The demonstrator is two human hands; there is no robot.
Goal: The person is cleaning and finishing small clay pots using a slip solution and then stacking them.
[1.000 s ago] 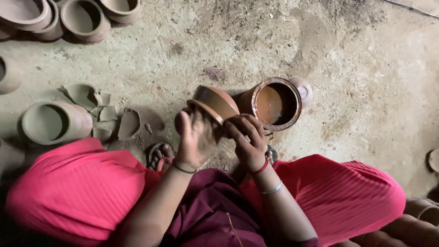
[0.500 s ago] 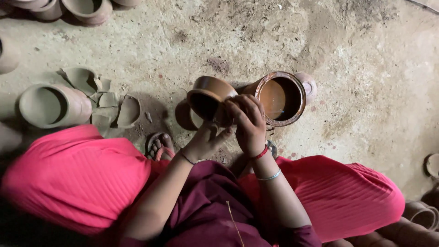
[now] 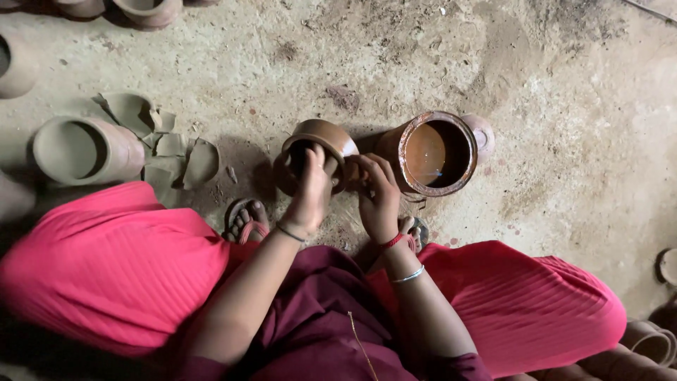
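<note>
So the small brown clay pot [image 3: 319,144] is up off the dirt floor [image 3: 564,106] in front of the knees, tipped so its mouth faces back toward the person and down-left, with its axis running roughly toward the left hand [image 3: 308,192]. That hand has its fingers reaching up into the opening while the right hand [image 3: 375,195] clasps the rim and wall from the right side, so both are on it. Just right sits a bigger pot [image 3: 431,152] holding reddish liquid, with grey unfired pots [image 3: 83,149] and shards [image 3: 166,144] off left.
</note>
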